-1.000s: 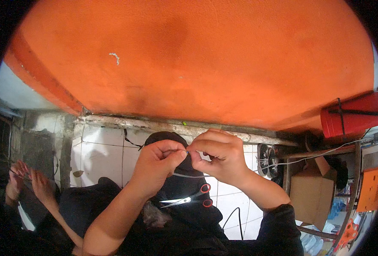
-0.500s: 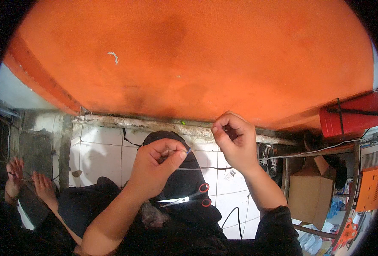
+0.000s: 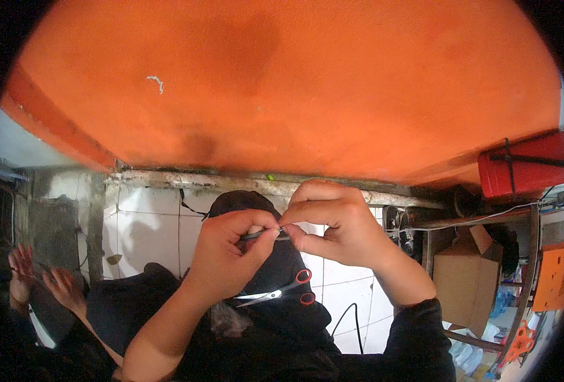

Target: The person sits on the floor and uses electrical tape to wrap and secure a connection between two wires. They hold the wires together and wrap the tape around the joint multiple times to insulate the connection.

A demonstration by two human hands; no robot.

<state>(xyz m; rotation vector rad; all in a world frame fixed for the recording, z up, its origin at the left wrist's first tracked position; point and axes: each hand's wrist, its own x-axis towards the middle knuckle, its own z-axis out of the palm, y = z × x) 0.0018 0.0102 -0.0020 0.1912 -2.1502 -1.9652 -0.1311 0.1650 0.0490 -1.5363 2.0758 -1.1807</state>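
Note:
My left hand (image 3: pixel 231 254) and my right hand (image 3: pixel 333 223) meet in front of me, fingertips pinched together on a thin dark strand or cord (image 3: pixel 263 234) held between them. Below the hands a black cloth (image 3: pixel 275 299) lies bunched on my lap. Small scissors with red handles (image 3: pixel 282 294) rest on that cloth, blades pointing left. A thin pale thread runs off to the right from my right hand.
A large orange wall (image 3: pixel 282 89) fills the upper view. White tiles (image 3: pixel 148 229) lie below it. Another person's bare feet (image 3: pixel 40 280) show at the left. A cardboard box (image 3: pixel 466 280), a red container (image 3: pixel 524 165) and an orange object (image 3: pixel 556 274) stand at the right.
My right hand pulled up and right away from the left, drawing the thread out, then came back so both hands pinch together again.

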